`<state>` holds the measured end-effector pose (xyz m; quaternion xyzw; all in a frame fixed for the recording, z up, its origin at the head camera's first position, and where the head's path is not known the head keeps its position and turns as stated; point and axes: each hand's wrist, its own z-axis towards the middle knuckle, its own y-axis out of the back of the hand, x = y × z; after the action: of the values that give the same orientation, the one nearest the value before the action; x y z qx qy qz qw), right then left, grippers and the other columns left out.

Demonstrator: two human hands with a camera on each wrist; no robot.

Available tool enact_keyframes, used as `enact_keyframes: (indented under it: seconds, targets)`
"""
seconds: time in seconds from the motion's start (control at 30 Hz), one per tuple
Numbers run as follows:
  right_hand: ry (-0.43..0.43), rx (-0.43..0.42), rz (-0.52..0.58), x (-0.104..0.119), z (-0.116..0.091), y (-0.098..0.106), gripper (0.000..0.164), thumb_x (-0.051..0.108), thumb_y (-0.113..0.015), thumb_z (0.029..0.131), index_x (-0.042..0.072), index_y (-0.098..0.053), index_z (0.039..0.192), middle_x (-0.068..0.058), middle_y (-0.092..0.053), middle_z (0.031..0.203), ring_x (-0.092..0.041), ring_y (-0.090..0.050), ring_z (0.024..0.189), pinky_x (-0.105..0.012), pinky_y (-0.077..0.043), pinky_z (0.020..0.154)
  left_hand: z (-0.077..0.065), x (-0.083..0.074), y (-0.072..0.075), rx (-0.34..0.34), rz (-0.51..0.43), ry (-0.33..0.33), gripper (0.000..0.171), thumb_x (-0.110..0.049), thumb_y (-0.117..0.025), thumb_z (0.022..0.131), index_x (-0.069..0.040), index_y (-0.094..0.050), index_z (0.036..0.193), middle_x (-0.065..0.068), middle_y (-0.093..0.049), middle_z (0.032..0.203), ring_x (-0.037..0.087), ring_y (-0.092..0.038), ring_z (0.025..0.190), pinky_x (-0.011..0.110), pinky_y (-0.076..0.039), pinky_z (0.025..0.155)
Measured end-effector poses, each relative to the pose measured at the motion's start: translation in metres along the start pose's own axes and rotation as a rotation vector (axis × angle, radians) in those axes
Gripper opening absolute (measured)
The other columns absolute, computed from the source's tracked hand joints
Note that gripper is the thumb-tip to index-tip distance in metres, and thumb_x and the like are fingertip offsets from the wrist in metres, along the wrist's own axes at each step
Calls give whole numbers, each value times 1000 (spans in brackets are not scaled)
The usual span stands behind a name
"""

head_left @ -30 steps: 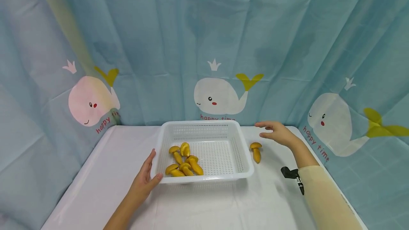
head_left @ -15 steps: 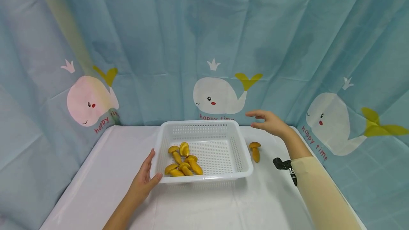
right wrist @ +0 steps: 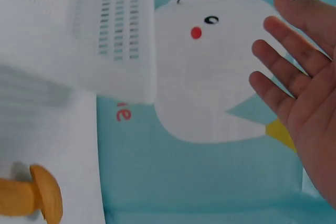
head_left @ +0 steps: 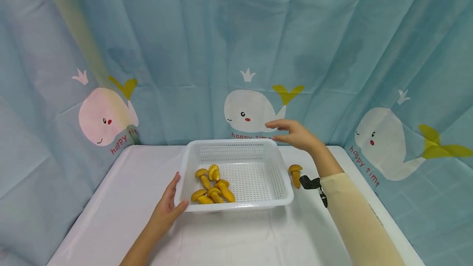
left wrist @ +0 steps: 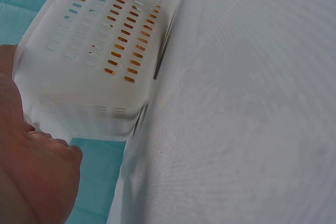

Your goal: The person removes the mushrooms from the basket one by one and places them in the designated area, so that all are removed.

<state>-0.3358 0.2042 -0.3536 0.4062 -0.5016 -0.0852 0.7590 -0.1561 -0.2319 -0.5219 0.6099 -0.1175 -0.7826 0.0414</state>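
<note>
Right hand [right wrist: 315, 98] is over at the right edge, fingers loosely stretched, well apart from the slotted white basket [right wrist: 89, 72] up top left (kinda blurry). Orangey mushroom [right wrist: 47, 195] lying on the white desk [right wrist: 79, 140], bottom left. Behind the hand there's a teal curtain [right wrist: 157, 182] with a white whale [right wrist: 210, 72], red cheek and all.

Enclosure: light-blue fabric curtains [head_left: 177, 52] cover the rear, left and right sides. Vertical folds run down the fabric; faint horizontal creases cross it. Printed pattern: whales, one on each side at left [head_left: 99, 114], centre [head_left: 242, 110] and right [head_left: 382, 143], with yellow-green tails, crown motifs above and "happy time" lettering. A yellow-green band [head_left: 70, 19] slants down the left panel. Work surface: table [head_left: 229, 237], white covering, rounded far corners, rear edge beside the curtain. Lighting: diffuse, with soft shadows; the left fabric appears paler.
</note>
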Motion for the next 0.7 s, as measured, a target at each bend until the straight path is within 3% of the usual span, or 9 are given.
enact_keyframes:
  seconds: [0.23,0.7]
  targets:
    - [81,12,-19,14,18,-16,46,22,-75,95,22,-64,140,2,-61,144,-27,-52,136,-56,-41,116,0,1,-1,-2,14,21,87,-9,-68,99,-22,-14,166,5,-1,174,37,4,157,1,-19,108]
    - [157,89,32,41,52,-56,43,19,-73,97,21,-65,139,1,-61,145,-21,-50,138,-47,-42,116,1,3,0,8,-19,-4,87,-5,-66,98,-18,-14,166,10,1,173,41,7,156,1,-18,109]
